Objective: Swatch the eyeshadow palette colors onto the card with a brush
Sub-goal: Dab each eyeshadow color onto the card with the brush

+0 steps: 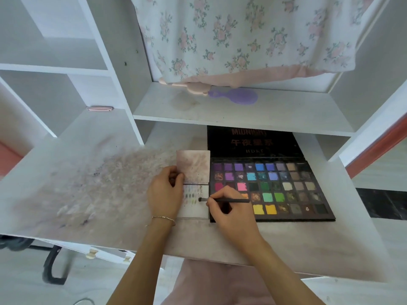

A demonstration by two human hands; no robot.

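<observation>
Palette (271, 190) lies open; right fingers (211, 202) pinch brush (224, 200), left fingers (176, 176) grip card (196, 208).

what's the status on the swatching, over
Left hand holds card. Right hand grips brush, tip on card. Palette open alongside. Nothing blocking.

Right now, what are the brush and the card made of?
The brush handle looks like smooth black plastic or painted wood; it is thin and dark, so I cannot tell which. Its tip looks like soft bristles. The card looks like matte white paper or thin plastic, with small colour smudges on it.
</observation>
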